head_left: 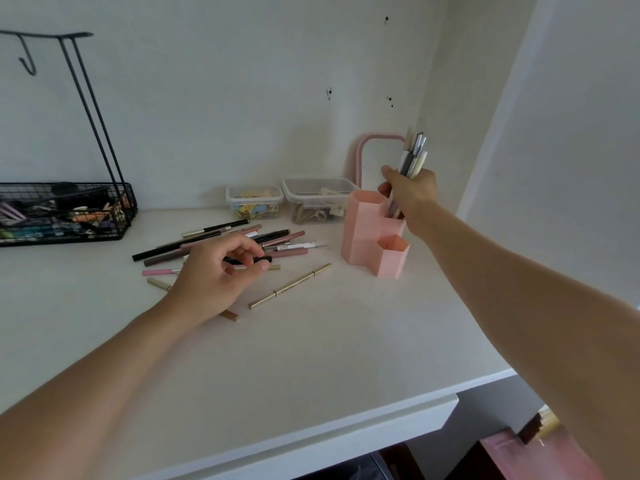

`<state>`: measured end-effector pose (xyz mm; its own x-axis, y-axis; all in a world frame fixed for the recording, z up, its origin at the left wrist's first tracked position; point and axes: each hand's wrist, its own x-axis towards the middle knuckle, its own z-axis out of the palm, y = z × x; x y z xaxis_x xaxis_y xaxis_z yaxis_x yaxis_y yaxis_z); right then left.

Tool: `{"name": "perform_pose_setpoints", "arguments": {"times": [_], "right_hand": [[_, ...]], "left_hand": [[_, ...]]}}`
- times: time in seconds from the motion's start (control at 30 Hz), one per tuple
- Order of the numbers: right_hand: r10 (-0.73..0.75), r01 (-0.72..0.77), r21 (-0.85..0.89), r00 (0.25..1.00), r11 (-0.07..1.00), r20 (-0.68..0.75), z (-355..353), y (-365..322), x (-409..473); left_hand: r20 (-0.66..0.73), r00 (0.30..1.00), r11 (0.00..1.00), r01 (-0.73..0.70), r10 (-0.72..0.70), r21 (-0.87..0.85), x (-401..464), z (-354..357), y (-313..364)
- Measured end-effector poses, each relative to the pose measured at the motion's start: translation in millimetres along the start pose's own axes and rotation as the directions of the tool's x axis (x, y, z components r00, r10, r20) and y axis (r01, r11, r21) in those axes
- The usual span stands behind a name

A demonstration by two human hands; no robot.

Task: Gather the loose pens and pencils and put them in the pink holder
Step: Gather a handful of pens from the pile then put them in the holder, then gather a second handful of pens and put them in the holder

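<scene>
The pink holder (363,233), made of hexagonal tubes, stands at the back right of the white desk (311,341). My right hand (412,194) is closed around a bundle of pens (414,157), whose lower ends sit inside the holder's tall rear tube. A pile of loose pens and pencils (277,244) lies left of the holder. My left hand (218,271) rests on that pile, with thumb and fingers pinching a black pen (258,260). A gold pencil (291,285) lies apart, nearer the front.
A black wire basket (65,216) full of stationery stands at the back left, with a wire stand rising from it. Two clear plastic boxes (287,202) of clips sit against the wall, and a pink-framed mirror (367,150) leans behind the holder. The desk edge runs along the front.
</scene>
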<state>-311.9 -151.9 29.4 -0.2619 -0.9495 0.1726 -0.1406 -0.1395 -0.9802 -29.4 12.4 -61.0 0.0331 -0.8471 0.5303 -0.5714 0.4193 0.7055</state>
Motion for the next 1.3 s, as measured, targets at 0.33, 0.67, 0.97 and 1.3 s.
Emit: {"name": "perform_pose_setpoints", "arguments": {"times": [0.33,0.67,0.97,1.3], "right_hand": [[0.209,-0.211,0.031,0.975,0.977,0.072,-1,30,-5],[0.232,-0.242,0.071,0.965,0.968,0.118,-4,23,-12],[-0.320,0.357,0.032,0.871,0.934,-0.373,-12,-19,-34],[-0.344,0.661,-0.208,0.603,0.721,0.720,112,-1,-123]], "left_hand": [[-0.001,1.000,1.000,0.016,-0.016,0.006,1,1,1],[-0.002,1.000,1.000,0.018,-0.018,0.010,2,1,0],[-0.027,0.999,0.999,0.026,-0.025,0.020,3,0,-3],[-0.235,0.971,0.973,0.090,-0.037,0.215,9,-28,-23]]}}
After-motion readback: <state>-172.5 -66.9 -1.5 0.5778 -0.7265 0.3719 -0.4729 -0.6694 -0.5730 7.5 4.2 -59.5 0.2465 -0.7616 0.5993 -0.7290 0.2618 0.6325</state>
